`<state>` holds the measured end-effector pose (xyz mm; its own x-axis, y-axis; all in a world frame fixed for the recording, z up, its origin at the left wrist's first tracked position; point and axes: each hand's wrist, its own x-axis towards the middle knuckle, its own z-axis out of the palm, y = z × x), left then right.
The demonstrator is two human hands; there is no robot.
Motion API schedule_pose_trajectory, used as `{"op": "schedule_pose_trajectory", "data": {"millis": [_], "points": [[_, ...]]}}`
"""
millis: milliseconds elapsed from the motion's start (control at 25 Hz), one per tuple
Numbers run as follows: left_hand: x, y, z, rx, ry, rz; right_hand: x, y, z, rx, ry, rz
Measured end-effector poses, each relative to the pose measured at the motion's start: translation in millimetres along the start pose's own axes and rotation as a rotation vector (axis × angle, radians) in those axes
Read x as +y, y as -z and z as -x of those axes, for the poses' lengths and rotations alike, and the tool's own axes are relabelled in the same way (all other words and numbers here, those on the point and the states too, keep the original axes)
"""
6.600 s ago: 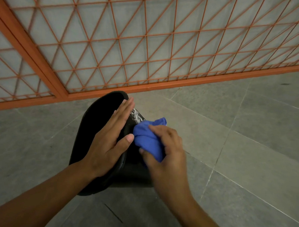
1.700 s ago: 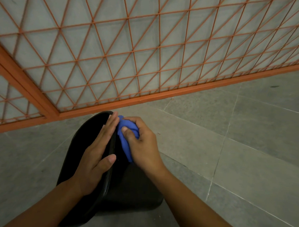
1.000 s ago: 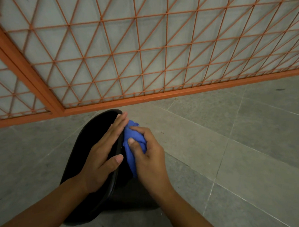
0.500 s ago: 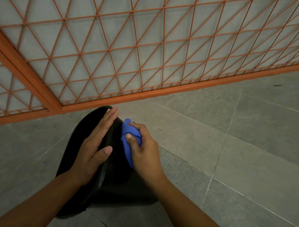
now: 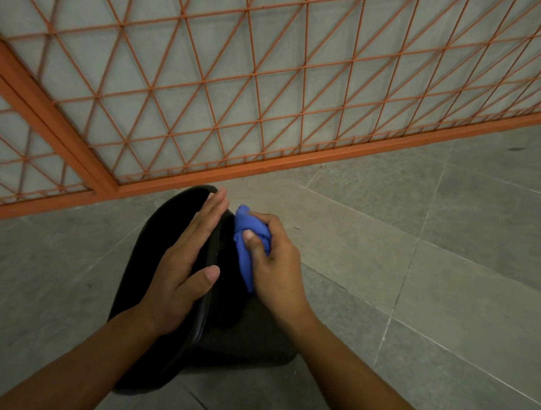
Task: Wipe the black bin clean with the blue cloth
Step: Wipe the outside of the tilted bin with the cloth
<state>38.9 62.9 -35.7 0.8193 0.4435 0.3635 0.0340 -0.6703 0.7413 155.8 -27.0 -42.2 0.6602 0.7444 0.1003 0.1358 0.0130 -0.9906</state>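
Note:
The black bin [image 5: 242,333] stands tilted on the grey tiled floor, its open mouth turned to the left. My left hand [image 5: 187,263] lies flat with straight fingers over the bin's rim. My right hand [image 5: 273,260] grips the bunched blue cloth [image 5: 246,234] and presses it against the bin's outer wall just under the rim. Much of the cloth is hidden inside my fist.
An orange metal lattice fence [image 5: 267,111] with a thick orange base rail [image 5: 327,154] runs across the floor right behind the bin. Grey floor tiles [image 5: 431,258] stretch out to the right and front.
Since the oldest frame my right hand has carried the cloth from lower on the bin's side up to just under the rim. Over the last second it only shifts slightly there. My left hand stays flat on the rim.

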Motion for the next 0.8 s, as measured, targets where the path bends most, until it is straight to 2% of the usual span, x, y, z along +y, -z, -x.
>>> {"op": "schedule_pose_trajectory", "data": {"millis": [120, 200, 360, 520, 680, 800], "points": [[2.4, -2.1, 0.2, -0.016, -0.013, 0.022, -8.7, 3.3, 32.8, -0.04, 0.013, -0.034], [-0.1, 1.2, -1.9, -0.016, 0.004, 0.014, -15.6, -1.1, 25.0, -0.087, 0.07, -0.037], [-3.1, 7.7, -2.1, -0.025, 0.021, -0.021, -11.6, -5.4, -15.4, -0.027, 0.029, -0.008], [4.7, 2.9, -7.8, -0.033, -0.025, -0.099, 1.6, 0.1, 11.4, 0.026, 0.037, -0.066], [1.1, 0.1, -22.2, 0.024, 0.185, -0.041, 9.1, 4.3, 21.0, 0.008, -0.007, -0.151], [-11.5, -0.4, -20.3, 0.028, 0.167, -0.031, 5.0, -1.0, 36.0, -0.013, 0.012, -0.163]]}}
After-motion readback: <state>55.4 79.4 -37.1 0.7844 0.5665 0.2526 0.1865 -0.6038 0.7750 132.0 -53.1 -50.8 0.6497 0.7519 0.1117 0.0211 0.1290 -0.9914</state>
